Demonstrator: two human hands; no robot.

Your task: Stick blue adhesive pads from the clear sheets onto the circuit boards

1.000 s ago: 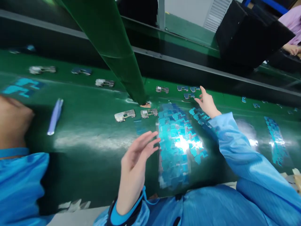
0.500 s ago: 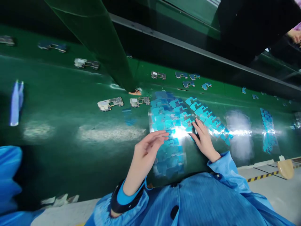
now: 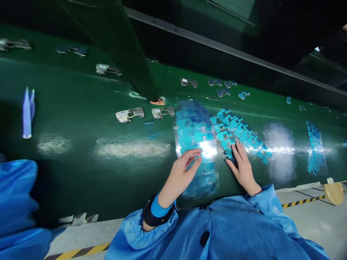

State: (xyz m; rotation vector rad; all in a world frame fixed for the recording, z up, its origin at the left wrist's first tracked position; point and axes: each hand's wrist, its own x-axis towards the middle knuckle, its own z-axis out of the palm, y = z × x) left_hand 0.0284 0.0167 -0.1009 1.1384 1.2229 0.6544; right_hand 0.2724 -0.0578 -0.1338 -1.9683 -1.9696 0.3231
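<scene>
Blue film sheets (image 3: 192,130) with cut-out shapes lie overlapping on the green bench. Over their middle is my left hand (image 3: 184,169), its fingers curved and thumb near the index finger; whether anything thin is between them is too small to make out. My right hand (image 3: 242,166) rests with thumb and fingers apart at the lower end of a strip of blue cut-out pieces (image 3: 225,126). The fingertips touch or hover just over that strip. Another strip of light blue pieces (image 3: 249,137) runs diagonally beyond the right fingers.
Two circuit boards, a pale one (image 3: 130,115) and a smaller one (image 3: 163,112), lie left of the films. Several boards line the back. Purple tweezers (image 3: 28,113) lie far left, near a blue sleeve (image 3: 17,202). A green post (image 3: 130,54) stands behind; another film (image 3: 314,148) is at right.
The camera view has shifted slightly. The strip under my right hand now lies apart from the film stack, beside the diagonal strip. My right hand has moved toward me and to the right.
</scene>
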